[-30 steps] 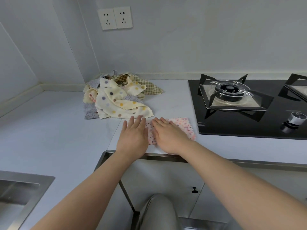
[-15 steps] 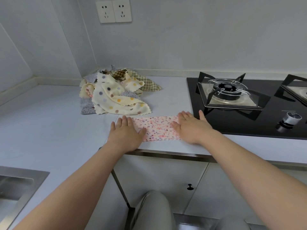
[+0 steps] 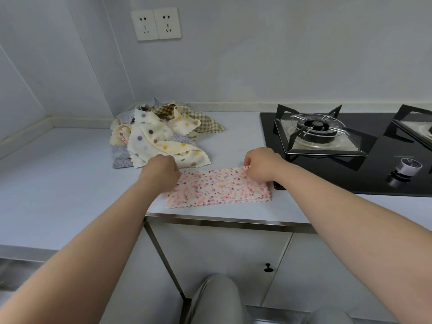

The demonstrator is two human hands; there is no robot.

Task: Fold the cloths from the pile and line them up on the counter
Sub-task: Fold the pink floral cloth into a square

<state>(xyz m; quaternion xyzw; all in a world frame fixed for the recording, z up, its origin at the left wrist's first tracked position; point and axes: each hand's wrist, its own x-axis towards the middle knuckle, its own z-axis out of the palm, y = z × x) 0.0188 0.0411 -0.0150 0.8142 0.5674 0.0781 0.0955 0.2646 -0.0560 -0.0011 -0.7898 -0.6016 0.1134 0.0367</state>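
A pink speckled cloth (image 3: 218,188) lies as a wide folded strip on the white counter (image 3: 58,183), close to the front edge. My left hand (image 3: 161,173) pinches its far left corner with curled fingers. My right hand (image 3: 260,163) pinches the far right corner, which is lifted slightly off the counter. Behind the left hand sits the pile of cloths (image 3: 159,134): a cream one with coloured dots on top, a grey dotted one beneath, a brown checked one at the back.
A black gas hob (image 3: 350,157) with a burner grate (image 3: 320,132) and a knob (image 3: 406,170) lies just right of the cloth. A double wall socket (image 3: 156,24) hangs above. The counter's steel edge (image 3: 222,222) runs below the cloth, cabinet doors under it.
Both hands went from pressing flat on the cloth and sliding apart to curling onto its far corners. The cloth now lies spread as a wider strip.
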